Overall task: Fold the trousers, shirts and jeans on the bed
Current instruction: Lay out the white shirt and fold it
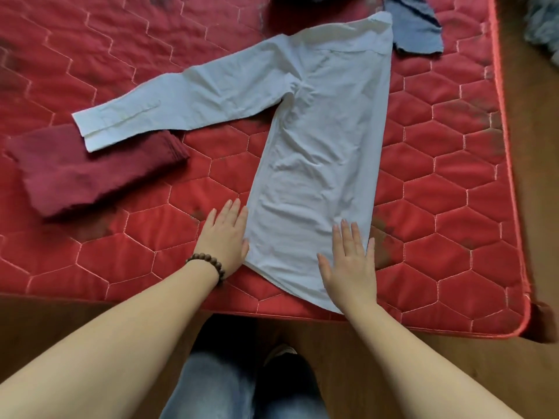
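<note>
At the far left of the red quilted bed (127,255) lies a folded maroon garment (75,173), and the cuff of the white shirt (317,164) overlaps its far edge. That sleeve (181,101) stretches out to the left, while the shirt's body, already folded in half lengthwise, runs from the collar at the far side down to the near edge of the bed, its hem just reaching that edge. The left hand (225,234) lies flat with straight fingers on the bed, its side touching the shirt's left edge; it holds nothing, and a bead bracelet (208,266) circles its wrist. The right hand (351,258) is spread flat on the near right corner of the shirt — pressing it down, gripping nothing. A blue garment (414,28) lies beyond the collar at the far right, still unfolded by the look of it. The sleeve looks the likely next part to fold, and there lies the risk: lifting it could drag the maroon pile askew, since the cuff rests on it — and a careless pull may shift the smoothed body or slide the hem off the bed.
</note>
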### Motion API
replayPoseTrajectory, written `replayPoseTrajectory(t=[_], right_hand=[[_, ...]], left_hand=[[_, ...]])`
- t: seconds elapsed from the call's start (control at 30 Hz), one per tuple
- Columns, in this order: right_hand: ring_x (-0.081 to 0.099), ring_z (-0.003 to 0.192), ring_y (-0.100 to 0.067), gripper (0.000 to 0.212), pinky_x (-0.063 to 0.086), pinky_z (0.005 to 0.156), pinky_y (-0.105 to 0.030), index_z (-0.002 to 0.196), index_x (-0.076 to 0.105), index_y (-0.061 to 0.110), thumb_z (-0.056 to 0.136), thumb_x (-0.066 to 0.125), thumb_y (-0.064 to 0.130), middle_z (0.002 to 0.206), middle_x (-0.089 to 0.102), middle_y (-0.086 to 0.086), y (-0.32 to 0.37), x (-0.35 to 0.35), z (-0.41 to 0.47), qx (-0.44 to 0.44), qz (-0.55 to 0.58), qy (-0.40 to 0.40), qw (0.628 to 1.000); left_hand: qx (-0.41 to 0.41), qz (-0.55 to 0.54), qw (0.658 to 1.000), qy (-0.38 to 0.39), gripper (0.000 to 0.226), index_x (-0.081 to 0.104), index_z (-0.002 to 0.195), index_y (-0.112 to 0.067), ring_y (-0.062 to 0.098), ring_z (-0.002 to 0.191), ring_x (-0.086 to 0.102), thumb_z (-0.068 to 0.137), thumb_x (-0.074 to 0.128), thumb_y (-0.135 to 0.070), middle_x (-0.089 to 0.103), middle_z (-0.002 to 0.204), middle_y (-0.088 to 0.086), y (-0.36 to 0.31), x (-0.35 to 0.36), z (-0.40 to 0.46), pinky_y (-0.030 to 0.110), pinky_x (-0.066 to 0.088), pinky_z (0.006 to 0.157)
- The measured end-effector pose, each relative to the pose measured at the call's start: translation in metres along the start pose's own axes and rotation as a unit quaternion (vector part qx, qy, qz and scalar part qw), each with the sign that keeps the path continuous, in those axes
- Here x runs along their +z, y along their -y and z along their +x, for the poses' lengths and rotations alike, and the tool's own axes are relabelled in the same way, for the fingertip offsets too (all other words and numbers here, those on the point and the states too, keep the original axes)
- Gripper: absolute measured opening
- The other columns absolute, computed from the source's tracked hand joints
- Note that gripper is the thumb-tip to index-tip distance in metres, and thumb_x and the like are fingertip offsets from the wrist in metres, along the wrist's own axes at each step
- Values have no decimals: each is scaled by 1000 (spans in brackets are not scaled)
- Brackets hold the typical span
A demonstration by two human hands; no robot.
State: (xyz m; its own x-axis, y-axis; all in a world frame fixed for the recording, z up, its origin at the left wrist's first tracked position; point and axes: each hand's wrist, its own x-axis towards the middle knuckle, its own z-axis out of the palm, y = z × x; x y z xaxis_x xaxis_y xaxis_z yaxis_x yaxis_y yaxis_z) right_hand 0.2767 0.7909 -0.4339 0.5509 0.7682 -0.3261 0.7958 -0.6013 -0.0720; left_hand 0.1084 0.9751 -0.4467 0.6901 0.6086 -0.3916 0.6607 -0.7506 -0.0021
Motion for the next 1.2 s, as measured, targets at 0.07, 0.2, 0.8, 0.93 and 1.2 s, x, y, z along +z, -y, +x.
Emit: replayPoseTrajectory(t=[0.07,0.2,0.8,0.93,1.2], right_hand=[[-2,149,-22,64,0,120,-49,153,13,14,99,37,41,161,6,-6,20,-28,10,-55,6,-10,998],[-3,149,-22,59,-3,119,-46,152,18,16,99,38,33,161,6,-7,66,-69,37,-139,9,-18,990],[-15,147,-22,75,-5,119,-50,153,2,22,96,43,48,161,-12,-4,380,-54,273,-345,-77,54,934],[-10,148,-26,79,0,119,-50,153,-4,22,95,39,55,161,-7,-7,395,-30,291,-309,-83,126,939],[45,120,-35,59,20,111,-54,149,22,16,94,40,26,131,52,-14,434,-35,294,-260,-117,16,958]], left_hand=[[-24,9,1000,-17,64,10,152,-13,19,147,6,97,34,-36,9,160,6,13,-21,-7,40,9,119],[-82,-12,995,-52,62,21,150,-13,18,146,15,95,40,-32,23,157,5,53,-51,-19,38,10,119],[-193,-83,976,-51,73,7,152,-12,20,148,-4,95,41,-41,3,161,5,295,-25,97,41,6,120],[-180,-96,978,-37,64,11,152,-19,17,147,5,96,37,-33,9,161,2,308,-7,114,39,13,117],[-142,-104,957,-230,25,72,97,-14,25,91,65,75,69,-5,71,102,3,329,-24,125,36,49,71]])
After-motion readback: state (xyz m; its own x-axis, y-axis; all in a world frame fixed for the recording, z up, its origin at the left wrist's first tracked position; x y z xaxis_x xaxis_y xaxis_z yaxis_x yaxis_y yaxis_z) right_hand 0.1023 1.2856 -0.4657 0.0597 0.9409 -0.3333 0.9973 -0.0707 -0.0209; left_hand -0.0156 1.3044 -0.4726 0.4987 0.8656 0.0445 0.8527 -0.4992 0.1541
